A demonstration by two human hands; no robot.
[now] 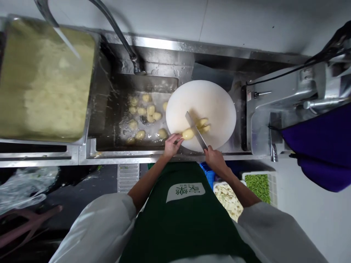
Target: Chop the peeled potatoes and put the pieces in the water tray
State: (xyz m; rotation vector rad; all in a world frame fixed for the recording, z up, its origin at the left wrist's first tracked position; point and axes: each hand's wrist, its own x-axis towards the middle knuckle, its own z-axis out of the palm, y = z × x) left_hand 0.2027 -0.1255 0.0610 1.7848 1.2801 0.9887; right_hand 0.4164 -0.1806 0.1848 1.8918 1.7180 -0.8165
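A peeled potato (pixel 188 134) lies near the front left edge of the round white cutting board (pixel 219 102), held at its left end by my left hand (pixel 172 145). My right hand (pixel 215 159) is closed round the handle of a knife (pixel 196 129). The blade slants up and left across the board, right beside the potato. Cut potato pieces (pixel 203 126) lie just right of the blade.
Several peeled potatoes (pixel 150 110) sit in the wet sink (pixel 153 84) left of the board, below a curved faucet (pixel 117 31). Water runs into a large tray (pixel 87 124) at far left. Crates (pixel 272 188) of chopped food stand below the counter.
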